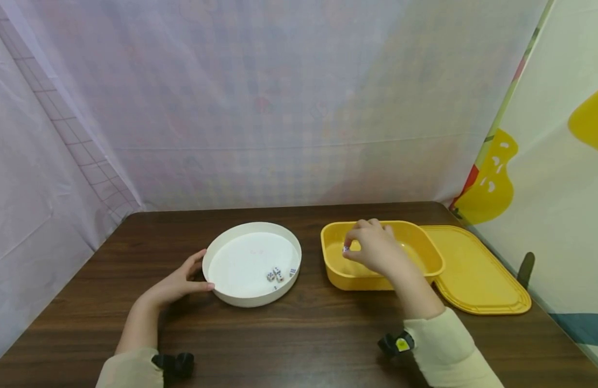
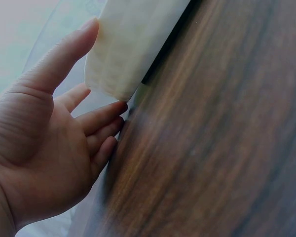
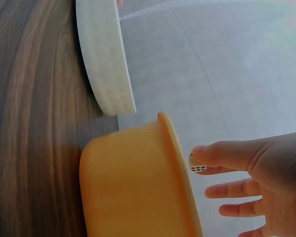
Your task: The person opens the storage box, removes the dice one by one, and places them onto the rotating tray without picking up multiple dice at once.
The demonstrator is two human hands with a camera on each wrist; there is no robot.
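Observation:
My left hand (image 1: 180, 279) rests against the left side of a round white tray (image 1: 236, 261), its thumb and fingertips touching the outer wall and the fingers spread and fairly straight. Several white dice (image 1: 275, 275) lie in the tray toward its right front. Between thumb and index finger, my right hand (image 1: 379, 249) pinches one small white die (image 3: 197, 164), dark pips facing the right wrist camera. That hand is over the left part of a yellow rectangular box (image 1: 362, 282), the die just above rim level in the right wrist view. Part of the box's inside is hidden by the hand.
A flat yellow lid (image 1: 478, 272) lies right of the box, one edge close against it. Everything stands on a dark brown wooden table (image 1: 279, 345). Pale cloth (image 1: 279, 108) hangs behind the table's back edge, and a printed sheet hangs at the right.

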